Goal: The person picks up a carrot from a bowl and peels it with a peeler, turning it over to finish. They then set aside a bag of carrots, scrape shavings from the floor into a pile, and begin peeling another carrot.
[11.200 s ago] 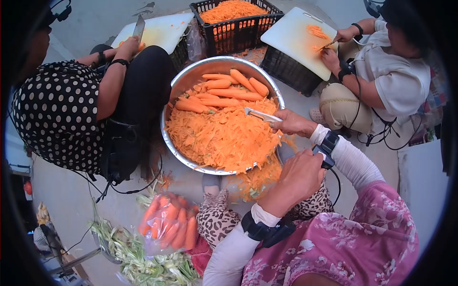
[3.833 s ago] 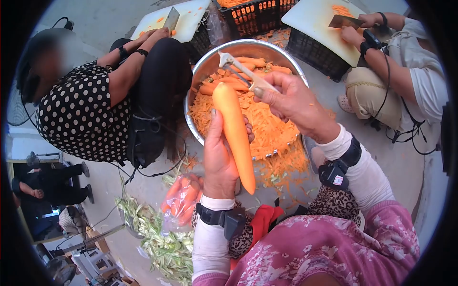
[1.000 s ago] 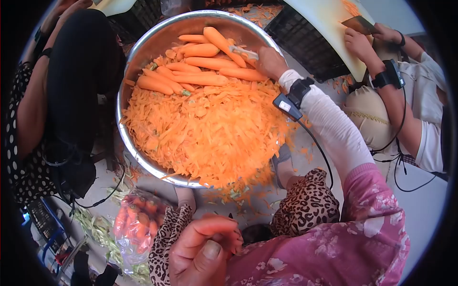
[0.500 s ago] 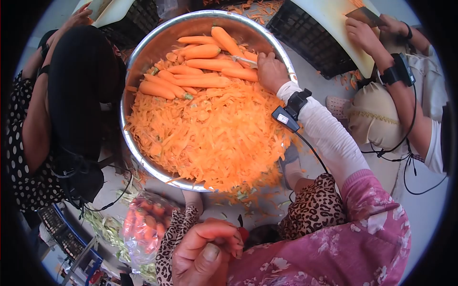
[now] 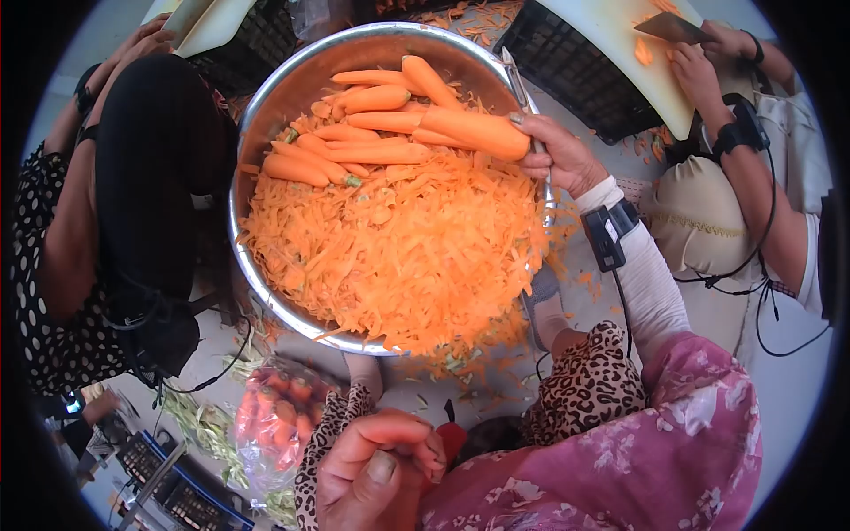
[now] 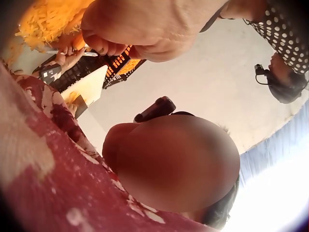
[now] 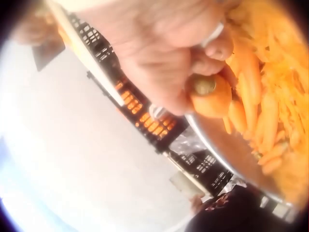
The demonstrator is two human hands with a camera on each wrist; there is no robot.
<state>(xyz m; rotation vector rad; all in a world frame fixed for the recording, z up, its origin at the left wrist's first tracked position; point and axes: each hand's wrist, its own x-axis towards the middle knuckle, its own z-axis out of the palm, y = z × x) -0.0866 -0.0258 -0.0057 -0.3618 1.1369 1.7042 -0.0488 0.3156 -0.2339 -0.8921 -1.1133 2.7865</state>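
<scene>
My right hand grips a thick peeled carrot by one end, over the right side of a large metal basin. The same hand keeps hold of a peeler, which points up past the rim. In the right wrist view the thumb presses against the carrot's end. Several more peeled carrots lie in the far half of the basin, on a heap of carrot peelings. My left hand is idle near my lap, fingers loosely curled with nothing in them.
A plastic bag of carrots stands on the floor at the left, beside green-white leaf scraps. Two other people cut carrots on white boards, one over a black crate. Peelings spill over the basin's near rim.
Seconds ago my left hand held a carrot; now it holds nothing. My right hand, reaching among the carrots with the peeler, has taken one and drawn back toward the right rim.
</scene>
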